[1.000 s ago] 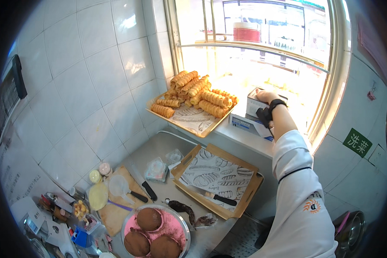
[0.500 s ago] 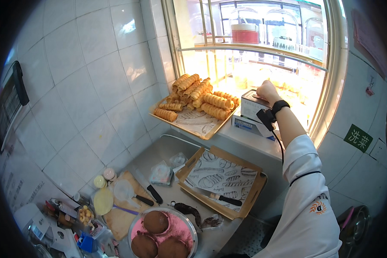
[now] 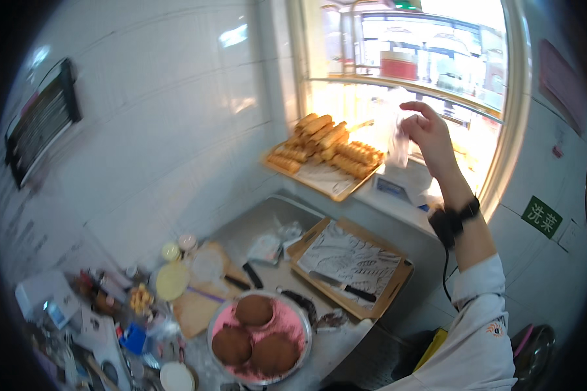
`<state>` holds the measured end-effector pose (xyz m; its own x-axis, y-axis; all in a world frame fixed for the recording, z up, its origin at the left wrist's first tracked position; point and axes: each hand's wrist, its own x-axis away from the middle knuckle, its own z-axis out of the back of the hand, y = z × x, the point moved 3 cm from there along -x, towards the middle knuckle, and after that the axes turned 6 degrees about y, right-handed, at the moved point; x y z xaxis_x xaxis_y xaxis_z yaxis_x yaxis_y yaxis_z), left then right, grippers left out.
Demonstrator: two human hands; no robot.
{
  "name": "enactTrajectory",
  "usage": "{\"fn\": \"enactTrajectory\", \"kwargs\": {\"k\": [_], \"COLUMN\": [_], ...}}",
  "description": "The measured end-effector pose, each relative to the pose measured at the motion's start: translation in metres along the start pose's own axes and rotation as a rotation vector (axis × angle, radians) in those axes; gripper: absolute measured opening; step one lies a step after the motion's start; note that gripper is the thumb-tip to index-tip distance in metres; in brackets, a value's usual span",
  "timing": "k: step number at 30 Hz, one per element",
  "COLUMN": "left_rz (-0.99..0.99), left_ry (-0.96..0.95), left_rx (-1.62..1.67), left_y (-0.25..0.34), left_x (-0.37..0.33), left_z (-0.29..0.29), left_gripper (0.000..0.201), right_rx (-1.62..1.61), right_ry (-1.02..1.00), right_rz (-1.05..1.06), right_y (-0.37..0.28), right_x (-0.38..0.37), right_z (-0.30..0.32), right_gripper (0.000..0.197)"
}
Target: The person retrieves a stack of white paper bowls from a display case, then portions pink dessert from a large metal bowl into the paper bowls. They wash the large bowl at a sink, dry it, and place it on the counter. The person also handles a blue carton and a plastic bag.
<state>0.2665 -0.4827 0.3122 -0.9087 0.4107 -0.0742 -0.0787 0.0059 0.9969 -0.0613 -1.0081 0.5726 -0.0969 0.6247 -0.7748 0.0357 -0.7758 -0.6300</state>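
Our right hand is pinching one thin whitish film, perhaps a plastic glove or bag, before the bright window, near the pastry horns. We are apparently fetching it; spreading it open is likely needing doing next. We are counting one paper-lined wooden tray, three brown domed cakes; the horns are blurring together.

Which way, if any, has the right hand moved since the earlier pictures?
Yes: judged against the window rail, the right hand has moved up in the view, nearer to that rail.
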Motion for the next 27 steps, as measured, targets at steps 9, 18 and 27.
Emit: {"fn": "enactTrajectory", "kwargs": {"k": [9, 18, 27], "left_rz": [-0.134, 0.516, 0.392], "left_ry": [-0.777, -0.412, -0.092], "left_rx": [0.364, 0.741, 0.242], "left_y": [0.044, -0.031, -0.065], "left_x": [0.015, 0.043, 0.066], "left_z": [-0.061, 0.068, 0.147], "left_gripper": [0.076, 0.059, 0.004], "right_rx": [-0.408, -0.521, -0.551], "right_ry": [-0.586, -0.734, -0.933], "right_rz": [0.136, 0.31, 0.271], "right_y": [-0.168, -0.193, -0.213], "right_x": [0.313, 0.436, 0.492], "right_z": [-0.194, -0.279, -0.325], "right_gripper": [0.029, 0.032, 0.025]}}
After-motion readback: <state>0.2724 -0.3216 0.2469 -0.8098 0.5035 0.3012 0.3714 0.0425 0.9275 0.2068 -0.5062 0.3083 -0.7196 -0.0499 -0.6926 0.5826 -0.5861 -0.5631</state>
